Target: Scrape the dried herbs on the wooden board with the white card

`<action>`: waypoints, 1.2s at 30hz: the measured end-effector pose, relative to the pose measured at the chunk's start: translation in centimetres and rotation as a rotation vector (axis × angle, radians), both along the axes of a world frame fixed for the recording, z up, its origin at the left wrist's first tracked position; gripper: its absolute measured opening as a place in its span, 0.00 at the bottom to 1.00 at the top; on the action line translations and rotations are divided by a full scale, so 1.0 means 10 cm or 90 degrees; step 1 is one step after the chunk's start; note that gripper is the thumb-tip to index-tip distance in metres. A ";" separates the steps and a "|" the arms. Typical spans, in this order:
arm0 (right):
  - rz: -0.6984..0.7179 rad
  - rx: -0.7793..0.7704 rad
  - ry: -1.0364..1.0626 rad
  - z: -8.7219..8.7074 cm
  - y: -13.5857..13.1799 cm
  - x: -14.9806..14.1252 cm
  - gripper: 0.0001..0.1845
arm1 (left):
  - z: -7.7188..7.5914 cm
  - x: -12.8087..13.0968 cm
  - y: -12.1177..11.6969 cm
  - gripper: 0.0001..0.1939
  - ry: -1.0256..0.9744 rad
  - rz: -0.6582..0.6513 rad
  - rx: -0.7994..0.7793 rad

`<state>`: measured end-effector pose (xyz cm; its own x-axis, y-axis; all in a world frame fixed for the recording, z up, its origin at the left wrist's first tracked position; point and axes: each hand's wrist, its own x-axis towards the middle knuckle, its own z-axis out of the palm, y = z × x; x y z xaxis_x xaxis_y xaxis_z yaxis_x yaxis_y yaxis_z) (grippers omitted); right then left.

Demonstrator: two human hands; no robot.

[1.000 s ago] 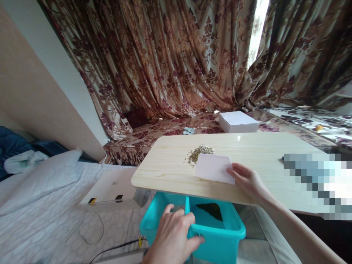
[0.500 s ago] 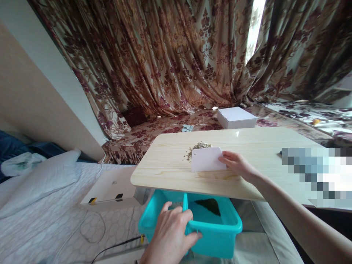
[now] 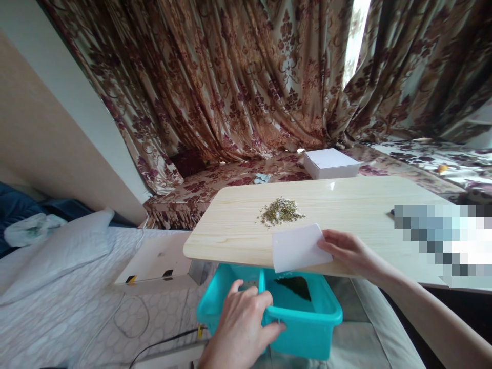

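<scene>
Right hand (image 3: 342, 251) pinches a rectangular white plastic-looking card (image 3: 298, 248), nearside of the green-and-white granular heap (image 3: 282, 211) — scraping, seemingly — next sweep calls for a low edge.

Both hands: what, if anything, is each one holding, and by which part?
The right hand pinches the white card by its right-hand edge; the left hand grips the turquoise bin by its near rim.

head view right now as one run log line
left hand: gripping teal bin by near rim | right hand: holding white card | speckled pile: on table, beyond card | green heap: in bin's right compartment
</scene>
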<state>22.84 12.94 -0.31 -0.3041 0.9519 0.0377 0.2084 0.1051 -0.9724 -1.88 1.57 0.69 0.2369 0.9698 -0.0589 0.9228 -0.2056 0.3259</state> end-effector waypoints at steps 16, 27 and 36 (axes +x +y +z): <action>-0.380 0.121 0.056 0.05 0.18 0.46 0.11 | -0.09 0.62 0.05 0.17 0.030 -0.183 -0.040; -0.421 0.143 -0.009 -0.08 0.26 0.46 0.10 | -0.12 0.66 0.08 0.13 0.039 -0.189 -0.027; -0.432 0.126 0.025 -0.14 0.25 0.52 0.11 | -0.14 0.64 0.14 0.15 0.115 -0.232 -0.096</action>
